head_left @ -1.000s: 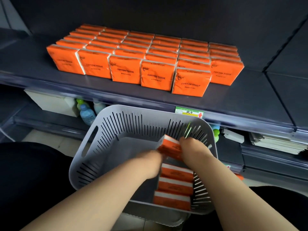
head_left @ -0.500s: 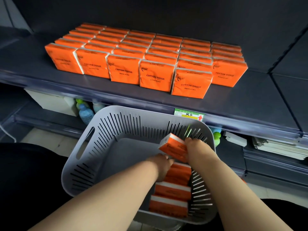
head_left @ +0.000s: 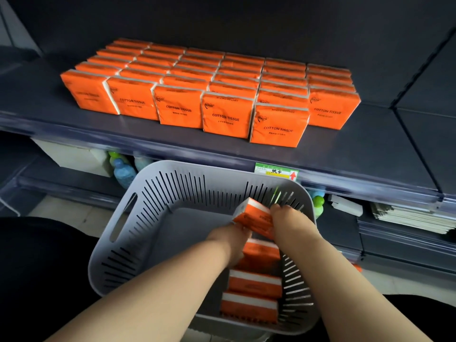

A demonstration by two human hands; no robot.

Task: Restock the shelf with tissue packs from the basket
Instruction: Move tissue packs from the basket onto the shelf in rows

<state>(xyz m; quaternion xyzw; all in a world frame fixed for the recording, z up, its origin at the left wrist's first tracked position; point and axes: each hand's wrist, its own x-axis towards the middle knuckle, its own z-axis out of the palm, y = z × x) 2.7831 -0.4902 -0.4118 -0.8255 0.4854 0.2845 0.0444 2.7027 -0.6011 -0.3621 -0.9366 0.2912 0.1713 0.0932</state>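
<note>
One tissue pack [head_left: 254,215] gripped between left hand [head_left: 229,240] and right hand [head_left: 288,220], above basket [head_left: 153,193].

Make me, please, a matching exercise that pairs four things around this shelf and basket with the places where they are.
Things:
1. lifted tissue pack
2. price label
3. blue bottle
4. paper stack

Places:
A. on the lower shelf, right of the grey basket
B. on the front edge of the upper shelf
C. gripped by the right hand, over the basket
D. on the lower shelf, by the basket's far left corner

Pairs: 1-C, 2-B, 3-D, 4-A
</note>
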